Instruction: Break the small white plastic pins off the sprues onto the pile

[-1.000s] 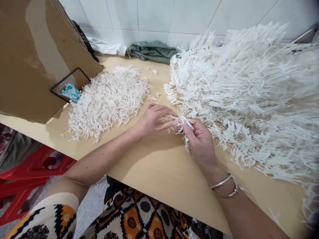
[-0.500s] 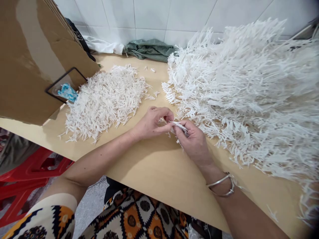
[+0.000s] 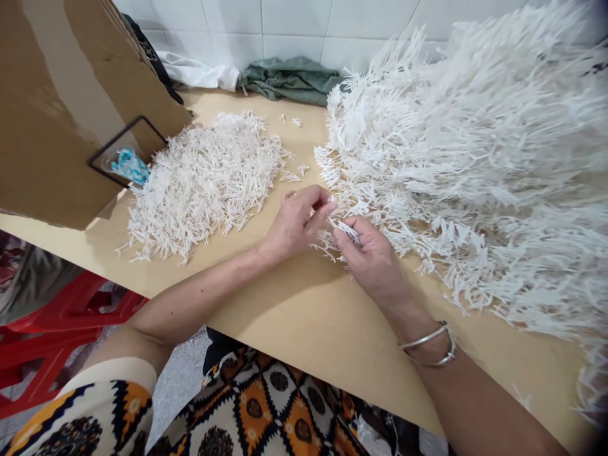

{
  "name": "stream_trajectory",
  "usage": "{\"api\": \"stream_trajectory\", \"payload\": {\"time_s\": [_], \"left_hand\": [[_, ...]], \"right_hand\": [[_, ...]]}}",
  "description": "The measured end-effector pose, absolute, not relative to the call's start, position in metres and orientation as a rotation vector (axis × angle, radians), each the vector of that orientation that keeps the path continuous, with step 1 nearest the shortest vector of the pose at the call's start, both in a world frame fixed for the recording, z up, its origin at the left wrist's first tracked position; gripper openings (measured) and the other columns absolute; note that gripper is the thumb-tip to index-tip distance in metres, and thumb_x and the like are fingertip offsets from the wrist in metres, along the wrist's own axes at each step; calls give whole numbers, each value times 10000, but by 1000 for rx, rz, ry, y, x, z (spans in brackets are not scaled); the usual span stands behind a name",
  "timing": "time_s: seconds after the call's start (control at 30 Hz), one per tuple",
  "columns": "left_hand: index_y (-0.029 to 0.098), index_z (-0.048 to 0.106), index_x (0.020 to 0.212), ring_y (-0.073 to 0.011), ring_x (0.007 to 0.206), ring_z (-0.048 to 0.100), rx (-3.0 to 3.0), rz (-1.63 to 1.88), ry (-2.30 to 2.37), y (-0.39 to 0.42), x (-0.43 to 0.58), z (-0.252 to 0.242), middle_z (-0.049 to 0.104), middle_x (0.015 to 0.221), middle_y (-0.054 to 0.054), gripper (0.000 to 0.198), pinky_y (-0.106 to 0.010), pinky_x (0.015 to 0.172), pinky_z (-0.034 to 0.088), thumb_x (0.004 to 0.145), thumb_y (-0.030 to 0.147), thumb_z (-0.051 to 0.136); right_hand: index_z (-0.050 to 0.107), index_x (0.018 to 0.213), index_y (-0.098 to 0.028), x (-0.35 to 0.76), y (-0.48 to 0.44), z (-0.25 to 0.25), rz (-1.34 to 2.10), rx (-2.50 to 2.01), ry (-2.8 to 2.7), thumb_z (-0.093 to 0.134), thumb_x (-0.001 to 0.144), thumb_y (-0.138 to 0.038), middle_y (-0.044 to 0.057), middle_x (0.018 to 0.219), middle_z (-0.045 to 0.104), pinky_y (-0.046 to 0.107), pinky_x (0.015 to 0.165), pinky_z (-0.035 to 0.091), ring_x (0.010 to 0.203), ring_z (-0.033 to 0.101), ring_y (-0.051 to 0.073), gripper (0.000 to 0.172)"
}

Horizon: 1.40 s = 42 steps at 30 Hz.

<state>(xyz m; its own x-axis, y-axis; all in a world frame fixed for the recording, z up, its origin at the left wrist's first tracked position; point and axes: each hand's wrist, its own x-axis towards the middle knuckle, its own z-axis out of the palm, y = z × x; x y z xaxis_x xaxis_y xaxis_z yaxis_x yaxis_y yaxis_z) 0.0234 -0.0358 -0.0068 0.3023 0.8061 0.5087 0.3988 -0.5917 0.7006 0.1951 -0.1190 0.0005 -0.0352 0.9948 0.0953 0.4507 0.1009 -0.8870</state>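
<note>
Over the tan table [image 3: 285, 304], my right hand [image 3: 377, 263] is closed on a small bunch of thin white branched strands [image 3: 349, 229]. My left hand [image 3: 299, 218] is in a pinch just left of it, thumb and forefinger together on a white strand tip [image 3: 331, 201] near the bunch. More white strands hang below the fingers. To the right lies a big heap of long white branched strands [image 3: 475, 158], close to my right hand. Beyond my left forearm sits a lower pile of short white sprigs [image 3: 204, 177].
A large cardboard box [image 3: 71, 114] stands at the left, with a black wire frame and a blue-and-white item [image 3: 129, 166] by it. A green cloth [image 3: 292, 79] lies along the tiled wall. Red stools [image 3: 61, 342] are below the table edge. Loose sprigs [image 3: 303, 169] lie between the piles.
My left hand has moved slightly up, its pinching fingertips now a little above the bunch. My right hand stays closed on the strands. The whole view has shifted slightly.
</note>
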Motion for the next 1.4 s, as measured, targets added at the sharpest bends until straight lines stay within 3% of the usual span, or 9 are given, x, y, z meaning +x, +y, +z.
{"api": "stream_trajectory", "payload": {"time_s": [0.1, 0.3, 0.43, 0.6, 0.77, 0.9, 1.0, 1.13, 1.4], "left_hand": [[256, 502, 908, -144, 731, 522, 1809, 1535, 1339, -1, -8, -14, 578, 812, -7, 475, -331, 678, 464, 1020, 709, 411], [248, 548, 1111, -170, 1055, 544, 1898, 1870, 1607, 32, -57, -16, 591, 1152, -65, 463, -406, 948, 475, 987, 694, 542], [255, 642, 1065, -189, 1093, 617, 2367, 1424, 1145, -9, -21, 5, 694, 1095, -57, 307, -427, 1002, 457, 1083, 503, 462], [261, 692, 1020, -176, 1060, 672, 2618, 819, 807, -47, 18, 11, 762, 1073, 11, 248, -446, 1127, 267, 996, 504, 647], [230, 680, 1124, -123, 801, 651, 2388, 605, 861, -46, 19, 4, 704, 860, 47, 263, -375, 1005, 333, 944, 411, 741], [207, 684, 939, -114, 774, 628, 2397, 575, 832, -41, 11, 5, 711, 850, 41, 206, -370, 963, 342, 996, 404, 668], [188, 640, 934, -113, 755, 592, 2291, 784, 862, -40, 10, 4, 677, 847, 12, 288, -328, 844, 409, 1030, 454, 588], [202, 595, 939, -119, 725, 553, 2044, 974, 951, -42, 18, -2, 628, 809, 0, 409, -274, 680, 457, 1024, 595, 523], [252, 490, 911, -122, 680, 557, 1664, 1519, 1442, 15, -21, -27, 572, 747, 8, 468, -282, 668, 474, 1036, 691, 386]], "right_hand": [[610, 894, -220, 193, -126, -1, 887, -1449, -1631, 599, 966, -343, -38, 680, 500, 294, 617, 365, 626, 442, 128, 143], [614, 879, -222, 190, -126, -10, 931, -1422, -1507, 629, 952, -385, -36, 691, 486, 290, 620, 377, 635, 434, 127, 179], [611, 846, -227, 190, -122, -10, 882, -1435, -1494, 635, 939, -354, -29, 703, 511, 280, 624, 395, 654, 456, 132, 158], [566, 970, -228, 191, -119, -19, 865, -1445, -1437, 696, 860, -310, -15, 838, 681, 281, 672, 437, 710, 559, 135, 189], [404, 1088, -262, 190, -116, -28, 872, -1432, -1392, 711, 801, -245, -97, 667, 611, 268, 594, 388, 561, 495, 115, 421], [390, 1090, -263, 191, -117, -25, 895, -1397, -1399, 787, 774, -312, -56, 767, 684, 288, 656, 457, 656, 609, 137, 510], [420, 1089, -262, 192, -117, -20, 859, -1443, -1411, 765, 829, -362, -64, 749, 663, 296, 617, 431, 559, 522, 115, 444], [509, 1036, -253, 191, -118, -15, 898, -1431, -1491, 606, 975, -401, -71, 652, 533, 297, 542, 337, 507, 379, 109, 187], [582, 884, -238, 188, -129, -16, 694, -1353, -1785, 545, 1000, -288, -24, 718, 583, 335, 734, 418, 643, 510, 141, 131]]}}
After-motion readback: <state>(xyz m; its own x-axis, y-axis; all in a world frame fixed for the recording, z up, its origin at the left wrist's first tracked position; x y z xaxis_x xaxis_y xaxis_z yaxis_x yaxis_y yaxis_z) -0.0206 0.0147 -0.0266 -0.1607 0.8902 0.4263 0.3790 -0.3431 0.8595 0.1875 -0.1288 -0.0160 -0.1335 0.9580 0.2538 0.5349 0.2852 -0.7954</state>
